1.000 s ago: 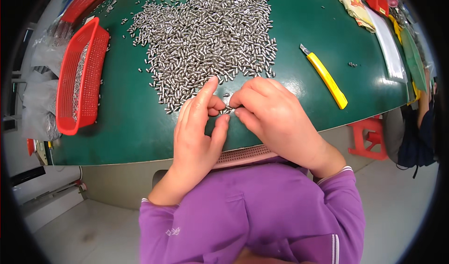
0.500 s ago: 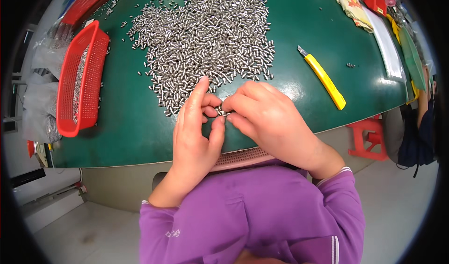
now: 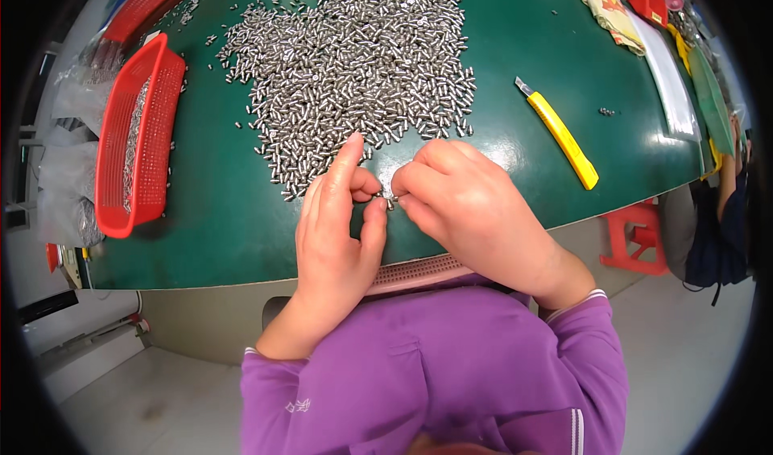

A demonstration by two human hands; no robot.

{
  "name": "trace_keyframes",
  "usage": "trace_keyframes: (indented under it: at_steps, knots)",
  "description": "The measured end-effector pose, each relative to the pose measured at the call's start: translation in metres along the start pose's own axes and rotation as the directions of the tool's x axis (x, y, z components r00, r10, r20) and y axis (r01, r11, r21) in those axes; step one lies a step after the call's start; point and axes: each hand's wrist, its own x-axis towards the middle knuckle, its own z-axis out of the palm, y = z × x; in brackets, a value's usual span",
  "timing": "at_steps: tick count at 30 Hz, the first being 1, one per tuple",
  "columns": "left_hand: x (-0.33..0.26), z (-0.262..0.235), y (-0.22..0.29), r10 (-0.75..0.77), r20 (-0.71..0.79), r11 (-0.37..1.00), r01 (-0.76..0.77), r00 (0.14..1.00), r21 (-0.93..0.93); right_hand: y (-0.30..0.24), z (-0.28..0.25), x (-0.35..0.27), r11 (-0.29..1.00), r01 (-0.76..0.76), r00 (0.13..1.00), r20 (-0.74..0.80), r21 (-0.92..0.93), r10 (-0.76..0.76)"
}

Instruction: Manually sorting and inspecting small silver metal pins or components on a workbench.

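A large pile of small silver metal pins (image 3: 362,68), each short and rounded, is spread over the green table in front of me. At its near edge, my left hand (image 3: 332,221) has its index finger stretched out, while its thumb and a curled finger pinch a tiny metal pin at their tips. Close beside it, my right hand (image 3: 463,193) is closed, thumb and index finger pinched on another small pin. A few loose pins (image 3: 390,202) show between the fingertips of both hands. Fingers hide most of what they hold.
On the left stands a red perforated basket (image 3: 165,133) with pins inside. A yellow utility knife (image 3: 564,139), blade out, lies to the right on the green table (image 3: 217,213). Plastic bags (image 3: 668,76) line the right edge; a red stool (image 3: 636,237) is below. A pink basket edge (image 3: 419,271) shows at my lap.
My right fingertips have drawn slightly right, away from the left ones, so the gap between the hands is a little wider. The left hand has hardly moved.
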Motion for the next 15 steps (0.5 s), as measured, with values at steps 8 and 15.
trace_keyframes:
  at_steps: [8,15]
  knots:
    - [-0.0030,-0.0018,-0.0013,0.025,-0.008,0.999,-0.025,1.000,0.026,-0.0034,-0.0065,-0.0012,1.000,-0.011,0.999,0.047,0.018,0.010]
    - [-0.0057,-0.0084,0.0022,-0.003,0.074,0.999,0.006,0.997,-0.044,-0.0028,-0.0016,-0.0025,1.000,0.012,1.000,-0.005,0.010,-0.012]
